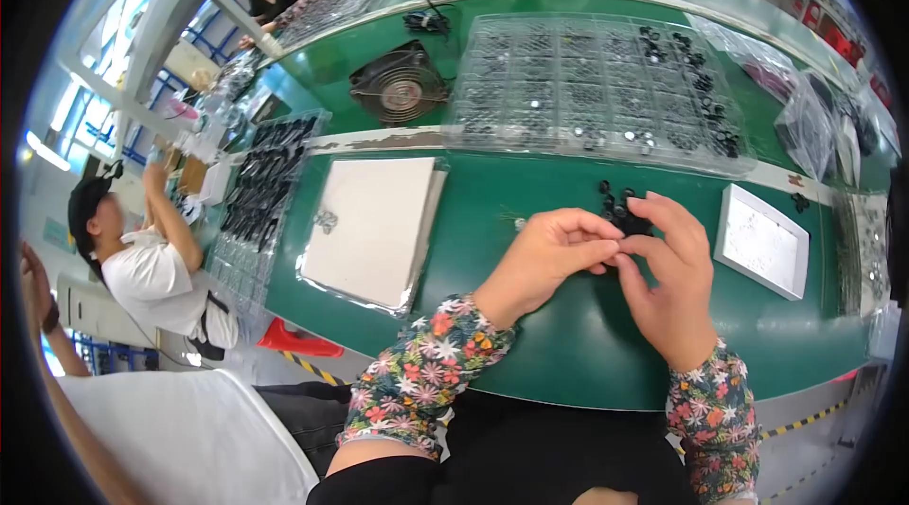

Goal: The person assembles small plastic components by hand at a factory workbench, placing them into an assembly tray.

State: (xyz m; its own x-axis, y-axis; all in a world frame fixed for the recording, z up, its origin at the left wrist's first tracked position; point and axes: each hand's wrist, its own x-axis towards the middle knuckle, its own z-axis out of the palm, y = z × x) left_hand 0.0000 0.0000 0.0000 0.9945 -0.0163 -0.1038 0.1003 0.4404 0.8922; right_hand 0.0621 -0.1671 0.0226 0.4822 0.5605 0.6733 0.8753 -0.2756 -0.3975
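Note:
Both of my hands meet over the green table, fingertips pinched together. My left hand is closed, thumb against the index finger. Facing it, my right hand is closed too, its thumb and fingers touching the left fingertips. Whatever sits between them is too small to make out. Just beyond the fingers lies a group of small black round parts, partly hidden by my right hand. A shallow white box with tiny pieces inside stands to the right of that hand.
A clear compartment tray of small parts spans the back. Left of it stands a black fan. A pale flat stack lies to my left, beside a tray of black parts. Plastic bags lie at far right. Other people work around the table.

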